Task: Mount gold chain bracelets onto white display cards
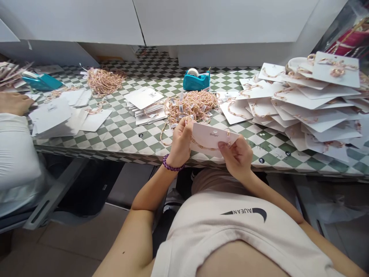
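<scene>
A white display card point(211, 137) with a gold chain strung across it is gripped at the near table edge by both my hands. My left hand point(181, 141), with a purple bead bracelet at the wrist, is closed on the card's left end. My right hand point(238, 156) pinches the right end, thumb on top. Just beyond the card lies a heap of loose gold chains with small tags point(191, 104). Behind that heap stands a teal tape dispenser point(196, 80).
Finished cards with chains are piled at the right point(311, 104). A stack of blank cards point(145, 100) lies left of the heap. Another person's hand point(14, 103) rests at the far left by more cards, a second chain heap point(104, 80) and another teal dispenser point(42, 81).
</scene>
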A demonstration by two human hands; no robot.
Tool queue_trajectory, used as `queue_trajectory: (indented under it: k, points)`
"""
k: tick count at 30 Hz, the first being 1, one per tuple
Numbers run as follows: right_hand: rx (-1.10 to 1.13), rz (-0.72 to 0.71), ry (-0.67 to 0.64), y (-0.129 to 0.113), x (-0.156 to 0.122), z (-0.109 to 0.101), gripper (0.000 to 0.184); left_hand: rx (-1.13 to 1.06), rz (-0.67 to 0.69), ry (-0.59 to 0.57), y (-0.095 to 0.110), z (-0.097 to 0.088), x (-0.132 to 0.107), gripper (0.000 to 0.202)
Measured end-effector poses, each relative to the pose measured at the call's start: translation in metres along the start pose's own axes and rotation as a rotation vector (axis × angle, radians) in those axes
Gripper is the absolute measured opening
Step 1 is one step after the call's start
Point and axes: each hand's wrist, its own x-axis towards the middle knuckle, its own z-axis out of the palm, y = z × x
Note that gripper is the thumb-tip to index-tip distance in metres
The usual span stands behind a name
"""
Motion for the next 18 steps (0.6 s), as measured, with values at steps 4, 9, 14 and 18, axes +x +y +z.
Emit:
queue_trajectory:
  k: [4,9,14,18]
  points:
    - [-0.046,-0.057,0.013,-0.0053,0.0023,-0.0003,0.007,-0.019,0.009,-0.012,-0.0019,-0.0002,0.0014,0.059]
    - [-0.072,-0.055,0.028,-0.0082,0.0023,0.0005,0.007,-0.005,0.046,0.011,-0.0059,-0.0042,0.0046,0.061]
    - [-0.074,-0.009,0.027,-0.0093,0.0042,0.0021,0.004,0.105,0.177,0.093,-0.0057,-0.0055,0.0068,0.063]
    - [-0.004,0.05,-0.017,-0.0084,0.005,0.0024,0.002,0.16,0.197,0.125,-0.0054,-0.0067,0.0062,0.063]
